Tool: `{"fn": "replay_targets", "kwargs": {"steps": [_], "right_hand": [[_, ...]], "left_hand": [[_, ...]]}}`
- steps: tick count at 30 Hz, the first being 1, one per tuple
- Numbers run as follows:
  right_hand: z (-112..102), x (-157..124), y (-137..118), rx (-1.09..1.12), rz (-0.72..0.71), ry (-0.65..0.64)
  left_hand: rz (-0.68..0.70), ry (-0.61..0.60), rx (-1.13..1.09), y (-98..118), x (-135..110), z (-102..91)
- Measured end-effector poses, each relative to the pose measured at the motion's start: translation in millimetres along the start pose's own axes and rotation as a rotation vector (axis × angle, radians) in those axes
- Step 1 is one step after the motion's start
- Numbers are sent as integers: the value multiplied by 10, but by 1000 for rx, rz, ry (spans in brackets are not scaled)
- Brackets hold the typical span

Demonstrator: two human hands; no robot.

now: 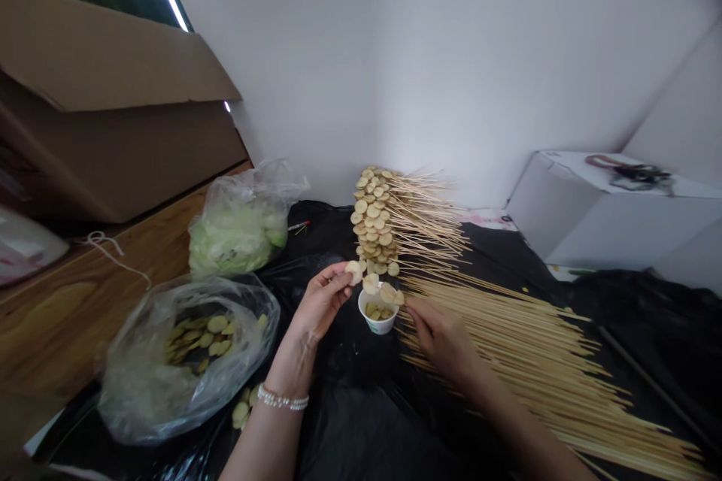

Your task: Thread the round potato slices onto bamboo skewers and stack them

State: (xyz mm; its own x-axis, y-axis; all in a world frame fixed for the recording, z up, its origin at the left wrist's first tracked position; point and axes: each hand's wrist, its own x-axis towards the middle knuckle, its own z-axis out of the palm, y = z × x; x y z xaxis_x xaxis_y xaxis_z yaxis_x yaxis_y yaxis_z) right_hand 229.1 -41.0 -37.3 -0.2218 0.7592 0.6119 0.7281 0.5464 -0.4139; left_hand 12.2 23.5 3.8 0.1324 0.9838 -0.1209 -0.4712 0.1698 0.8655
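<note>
My left hand [321, 302] pinches a pale round slice [354, 270] at the tip of a thin bamboo skewer. My right hand [440, 334] is closed on the other end of that skewer [379, 285], which carries a couple more slices and hangs just above a small white cup [377, 322] with slices in it. Behind the cup lies a stack of filled skewers [375, 222]. A wide heap of bare bamboo skewers [541, 361] spreads out under and to the right of my right hand.
A clear bag of round slices [186, 349] lies at the left, with a bag of green leaves [240, 229] behind it. A cardboard box [113, 120] sits on the wooden bench. A white box [598, 210] stands at right. Black plastic sheet [366, 406] covers the surface.
</note>
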Motion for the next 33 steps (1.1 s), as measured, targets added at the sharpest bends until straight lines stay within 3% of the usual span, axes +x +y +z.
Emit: {"fn": "replay_targets", "kwargs": {"steps": [13,20,27,33], "right_hand": [[-3,4,-15,13,63,-43],[-5,8,-23,29,67,-53],[2,-2,-12,10,65,-36],[8,6,-27,54,59,-33]], "left_hand": [[103,107,130,-38,4,18],[236,156,238,-104,40,-4],[233,119,216,-92,22,11],[230,157,182,-87,16,43]]}}
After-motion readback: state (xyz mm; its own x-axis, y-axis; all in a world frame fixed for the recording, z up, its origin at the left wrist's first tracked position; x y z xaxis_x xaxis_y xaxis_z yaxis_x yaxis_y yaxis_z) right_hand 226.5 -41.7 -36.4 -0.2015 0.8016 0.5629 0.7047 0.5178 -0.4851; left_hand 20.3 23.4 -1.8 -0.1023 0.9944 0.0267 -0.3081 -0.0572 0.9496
